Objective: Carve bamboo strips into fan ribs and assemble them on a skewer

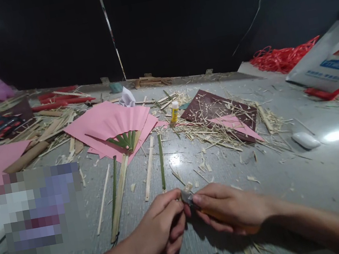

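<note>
My right hand (230, 203) is closed around a utility knife (187, 196) with an orange handle, its metal tip pointing left toward my left hand. My left hand (163, 224) is pinched closed against the knife's tip, on what looks like a bamboo piece, mostly hidden by the fingers. Pale shavings sit at the blade. Just beyond my hands lie a pale bamboo strip (149, 170) and a green bamboo strip (162, 163). A pink paper fan (119, 120) with green and pale bamboo ribs lies spread open on pink sheets (85, 122).
A yellow glue stick (174, 114) stands upright near a dark brown sheet (200, 106) strewn with shavings. A white computer mouse (305, 140) lies at right, below red plastic strands (283, 57) and a white bag (329, 63). Bamboo scraps and tools crowd the left. A dark panel rises behind.
</note>
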`<state>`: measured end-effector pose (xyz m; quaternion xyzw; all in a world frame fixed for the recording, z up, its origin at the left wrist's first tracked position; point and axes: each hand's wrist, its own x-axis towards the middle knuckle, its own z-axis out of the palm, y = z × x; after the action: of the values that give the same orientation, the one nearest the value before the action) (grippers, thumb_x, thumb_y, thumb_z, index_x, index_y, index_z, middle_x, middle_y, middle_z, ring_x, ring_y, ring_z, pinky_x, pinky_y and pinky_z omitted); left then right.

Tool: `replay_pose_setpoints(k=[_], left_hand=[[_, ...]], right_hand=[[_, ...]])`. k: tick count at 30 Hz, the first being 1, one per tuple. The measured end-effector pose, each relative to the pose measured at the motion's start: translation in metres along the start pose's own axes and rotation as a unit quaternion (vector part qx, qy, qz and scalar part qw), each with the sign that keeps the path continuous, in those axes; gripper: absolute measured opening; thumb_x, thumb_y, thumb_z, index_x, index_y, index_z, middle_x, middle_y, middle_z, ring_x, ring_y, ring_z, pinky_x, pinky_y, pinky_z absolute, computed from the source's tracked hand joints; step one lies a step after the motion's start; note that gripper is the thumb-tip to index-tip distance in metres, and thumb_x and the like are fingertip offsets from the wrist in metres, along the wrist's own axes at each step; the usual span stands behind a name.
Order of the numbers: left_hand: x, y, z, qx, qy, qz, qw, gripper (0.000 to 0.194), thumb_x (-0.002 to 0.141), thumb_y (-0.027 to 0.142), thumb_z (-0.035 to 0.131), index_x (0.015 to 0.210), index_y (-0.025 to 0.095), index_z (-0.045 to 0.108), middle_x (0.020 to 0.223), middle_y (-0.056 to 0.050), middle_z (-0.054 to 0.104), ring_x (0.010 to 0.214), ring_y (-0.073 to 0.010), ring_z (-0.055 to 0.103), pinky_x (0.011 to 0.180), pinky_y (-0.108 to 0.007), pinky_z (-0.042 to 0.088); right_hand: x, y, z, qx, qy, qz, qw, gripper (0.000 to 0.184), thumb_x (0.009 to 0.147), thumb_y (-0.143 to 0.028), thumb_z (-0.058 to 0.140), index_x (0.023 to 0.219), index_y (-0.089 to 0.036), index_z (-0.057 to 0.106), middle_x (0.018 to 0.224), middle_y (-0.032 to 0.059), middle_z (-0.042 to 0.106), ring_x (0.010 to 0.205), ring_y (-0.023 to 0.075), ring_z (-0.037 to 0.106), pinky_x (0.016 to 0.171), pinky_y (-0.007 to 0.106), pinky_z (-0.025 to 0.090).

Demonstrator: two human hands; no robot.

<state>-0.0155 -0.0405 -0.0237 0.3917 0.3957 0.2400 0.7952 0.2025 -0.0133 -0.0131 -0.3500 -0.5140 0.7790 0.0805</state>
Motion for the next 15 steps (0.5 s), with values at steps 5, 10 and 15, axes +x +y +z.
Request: replay_pose_setpoints(k=[5, 10, 15], left_hand=[[0.0005, 0.0011, 0.0002, 0.051, -0.027, 0.033, 0.998, 0.031, 0.095, 0.051, 0.062, 0.088, 0.024, 0.047, 0.043, 0.015, 0.033, 0.032, -0.0058, 0.025, 0.032, -0.016, 0.022], [0.0018, 0.0012, -0.0017, 0.109, 0.000, 0.036, 0.993, 0.037, 0.092, 0.053, 0.069, 0.083, 0.022, 0.052, 0.045, 0.013, 0.035, 0.037, -0.0075, 0.028, 0.035, -0.020, 0.020], [0.0027, 0.0091, -0.0025, 0.193, 0.001, 0.114, 0.975, 0.036, 0.093, 0.048, 0.070, 0.078, 0.015, 0.063, 0.064, 0.002, 0.054, 0.061, -0.0120, 0.047, 0.056, -0.024, 0.036]], right_hand=[[0.0046, 0.0046, -0.0008, 0.074, -0.022, 0.020, 0.997, 0.057, 0.097, -0.074, 0.058, 0.079, -0.020, 0.054, 0.049, -0.0096, 0.042, 0.035, 0.0048, 0.031, 0.031, 0.013, 0.031], [0.0014, 0.0086, -0.0004, 0.133, -0.035, 0.067, 0.988, 0.056, 0.093, -0.075, 0.062, 0.081, -0.021, 0.054, 0.049, -0.0103, 0.040, 0.035, 0.0047, 0.030, 0.032, 0.013, 0.032], [0.0027, 0.0070, 0.0026, 0.152, -0.048, 0.099, 0.982, 0.056, 0.093, -0.074, 0.064, 0.081, -0.019, 0.059, 0.047, -0.0104, 0.038, 0.033, 0.0052, 0.027, 0.030, 0.014, 0.029]])
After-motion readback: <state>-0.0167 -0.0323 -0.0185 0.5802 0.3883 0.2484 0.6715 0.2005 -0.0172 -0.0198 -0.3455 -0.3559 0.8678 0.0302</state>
